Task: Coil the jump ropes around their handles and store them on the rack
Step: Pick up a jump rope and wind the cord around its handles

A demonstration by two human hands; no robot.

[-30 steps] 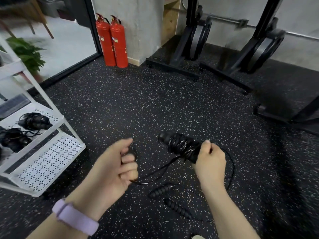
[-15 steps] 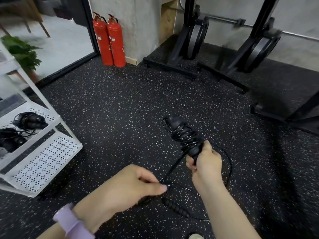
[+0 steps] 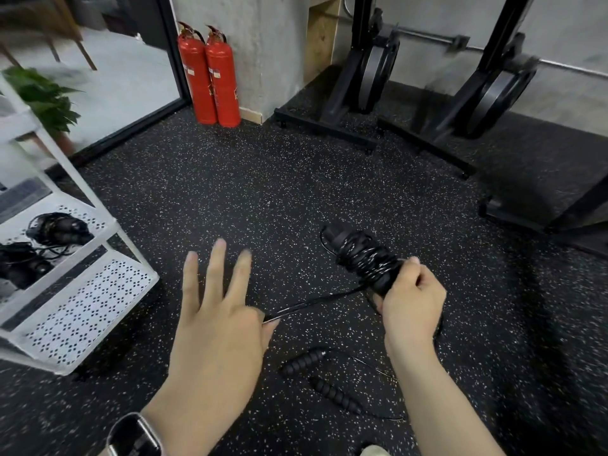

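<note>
The left hand (image 3: 217, 327) has lifted, three fingers (image 3: 217, 268) spread, thumb and forefinger pinching the rope (image 3: 312, 304). The right hand (image 3: 411, 304) grips the wound handles (image 3: 358, 255), pointing far-left above the floor (image 3: 263, 199).

bare floor (image 3: 263, 199) ahead, rack (image 3: 82, 291) left, loose handles (image 3: 329, 390) underfoot
</note>
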